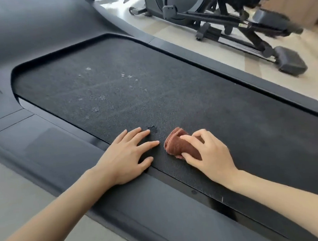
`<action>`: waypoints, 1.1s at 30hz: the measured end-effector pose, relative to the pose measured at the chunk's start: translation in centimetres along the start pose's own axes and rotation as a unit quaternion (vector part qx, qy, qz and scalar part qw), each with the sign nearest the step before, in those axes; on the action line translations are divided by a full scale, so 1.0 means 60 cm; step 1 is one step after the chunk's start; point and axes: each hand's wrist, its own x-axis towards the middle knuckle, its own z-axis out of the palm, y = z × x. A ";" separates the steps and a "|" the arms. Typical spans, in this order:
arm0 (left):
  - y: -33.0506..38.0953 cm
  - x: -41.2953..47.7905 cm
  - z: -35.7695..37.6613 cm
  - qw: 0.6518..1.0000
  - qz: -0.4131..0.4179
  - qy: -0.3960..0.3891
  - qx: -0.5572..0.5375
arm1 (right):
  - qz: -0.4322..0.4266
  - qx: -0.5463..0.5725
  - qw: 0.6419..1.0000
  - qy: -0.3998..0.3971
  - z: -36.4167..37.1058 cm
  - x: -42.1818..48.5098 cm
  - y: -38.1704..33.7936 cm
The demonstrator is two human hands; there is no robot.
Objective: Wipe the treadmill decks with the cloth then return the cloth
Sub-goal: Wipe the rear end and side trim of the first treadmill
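I see the cloth (179, 145), a folded reddish-brown wad, lying on the black treadmill belt (171, 92) near its nearer edge. My right hand (207, 154) grips it from above, fingers curled over the top and thumb tucked under the near side. Just to the left, apart from the cloth, my left hand (130, 153) lies flat with fingers spread and straight, holding nothing, palm on the grey side rail (60, 144) and fingertips reaching onto the belt. Pale dusty smudges (111, 90) dot the belt farther up, toward the dark motor cover (40, 25). Beyond the treadmill's far rail, an elliptical trainer (212, 10) stands on the light floor (225, 56).
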 end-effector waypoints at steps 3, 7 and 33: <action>0.000 -0.001 0.004 1.000 0.001 0.004 -0.004 | 0.001 0.028 0.999 -0.031 -0.009 0.006 0.007; 0.000 0.002 -0.001 1.000 0.002 0.005 0.003 | -0.010 0.046 0.998 -0.052 -0.008 0.016 0.013; 0.007 -0.009 -0.010 1.000 -0.020 -0.004 -0.002 | 0.155 -0.064 0.984 -0.056 0.145 0.394 0.105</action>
